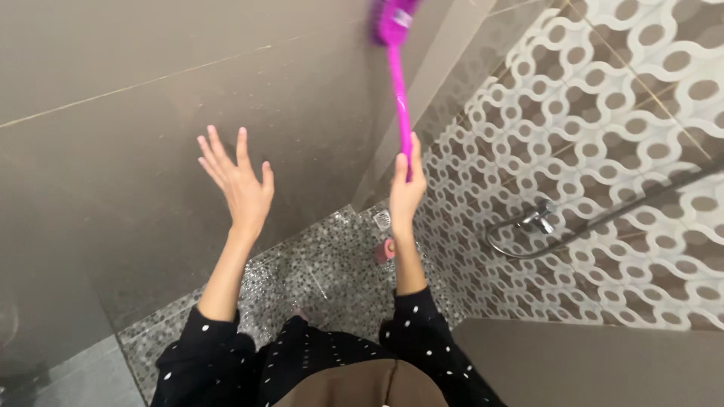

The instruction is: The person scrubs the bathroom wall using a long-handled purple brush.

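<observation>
Both hands are raised in the head view: the right hand [406, 188] grips the lower end of a bright pink long-handled brush [395, 68], whose blurred head presses high on the grey tiled wall [151, 90] at twelve o'clock, while the left hand [240, 185] hangs free at ten o'clock, fingers spread, holding nothing. Judging by the wet sheen on the pebble-mosaic shower floor [332, 264], scrubbing seems under way near the corner; no suds show on the patterned wall [618, 113] at two o'clock, so that stretch looks untouched.

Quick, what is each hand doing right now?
Left hand: open, fingers spread, holding nothing, raised near the grey tiled wall.
Right hand: closed on the long bright pink plastic brush.
</observation>
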